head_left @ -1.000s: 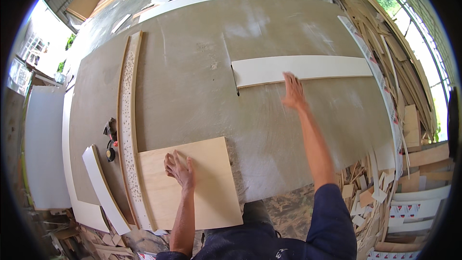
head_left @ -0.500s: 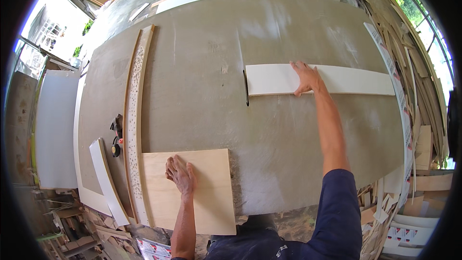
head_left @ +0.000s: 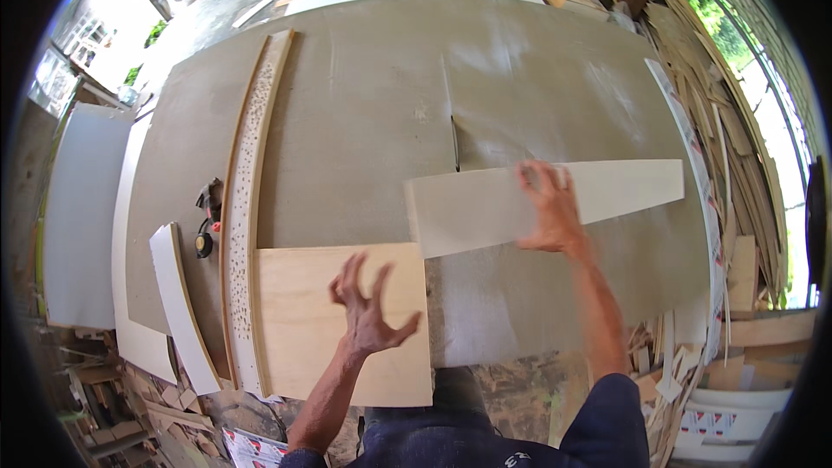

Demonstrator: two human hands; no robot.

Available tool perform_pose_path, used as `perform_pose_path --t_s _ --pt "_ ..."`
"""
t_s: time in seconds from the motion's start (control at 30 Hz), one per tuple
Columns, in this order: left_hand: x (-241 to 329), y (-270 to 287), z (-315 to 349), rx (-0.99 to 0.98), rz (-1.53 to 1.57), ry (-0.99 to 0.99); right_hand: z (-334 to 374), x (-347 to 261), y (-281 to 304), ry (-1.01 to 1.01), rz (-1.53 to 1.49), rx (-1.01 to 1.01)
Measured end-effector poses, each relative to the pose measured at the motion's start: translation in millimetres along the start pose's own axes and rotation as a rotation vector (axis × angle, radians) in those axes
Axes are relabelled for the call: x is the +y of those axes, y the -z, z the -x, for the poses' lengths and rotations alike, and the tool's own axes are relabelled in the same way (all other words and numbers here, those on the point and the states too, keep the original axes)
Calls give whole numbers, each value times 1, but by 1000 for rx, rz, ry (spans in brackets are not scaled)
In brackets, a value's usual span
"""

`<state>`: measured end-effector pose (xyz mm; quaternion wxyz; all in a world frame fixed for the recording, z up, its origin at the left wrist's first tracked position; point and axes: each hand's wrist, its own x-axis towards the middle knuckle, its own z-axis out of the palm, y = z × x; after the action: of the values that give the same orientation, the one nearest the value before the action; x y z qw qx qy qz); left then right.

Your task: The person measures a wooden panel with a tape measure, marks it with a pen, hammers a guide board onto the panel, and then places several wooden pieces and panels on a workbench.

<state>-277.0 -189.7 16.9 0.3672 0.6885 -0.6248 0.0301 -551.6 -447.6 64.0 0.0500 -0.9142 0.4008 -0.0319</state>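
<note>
A long white board [head_left: 633,186] is in my right hand [head_left: 552,208], whose thumb and fingers span its width near the middle. Slightly blurred, the board slants with its left end nearer me, close to the corner of a square plywood panel [head_left: 295,321]. My left hand [head_left: 373,308] hovers over that panel with fingers spread and nothing in it. A thin dark upright blade [head_left: 456,143] rises from the large grey-brown tabletop [head_left: 373,104] beyond the board's left end.
Left of the plywood runs a long speckled rail [head_left: 247,165] with wooden edges. Past it lie a tape measure [head_left: 204,244], a dark tool [head_left: 209,195] and a white strip [head_left: 185,312]. Stacked wood scraps [head_left: 702,113] line the right side.
The white board has come off its place beside the blade, toward me and leftward, turning aslant in my right hand. My left hand has lifted from the plywood and moved right.
</note>
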Motion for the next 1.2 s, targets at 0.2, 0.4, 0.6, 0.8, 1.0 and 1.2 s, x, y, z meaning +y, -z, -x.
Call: perform_pose_path --t_s 0.2,0.4,0.6,0.8,1.0,1.2 --pt "-20 22 -106 -548 -178 -279 -18 -144 -45 46 -139 93" --pt "-149 2 -118 -743 -183 -297 -49 -229 -76 49 -241 5" --pt "-220 3 -122 -730 -80 -278 54 -306 -109 -243 -559 329" --pt "-244 1 -128 -824 -45 -216 230 -361 -149 -549 -421 505" --pt "-265 1 -134 -864 -79 -171 305 -403 -163 -839 -405 570" --pt "-284 5 -133 -932 -87 -197 290 -413 -197 -1156 -1397 619"
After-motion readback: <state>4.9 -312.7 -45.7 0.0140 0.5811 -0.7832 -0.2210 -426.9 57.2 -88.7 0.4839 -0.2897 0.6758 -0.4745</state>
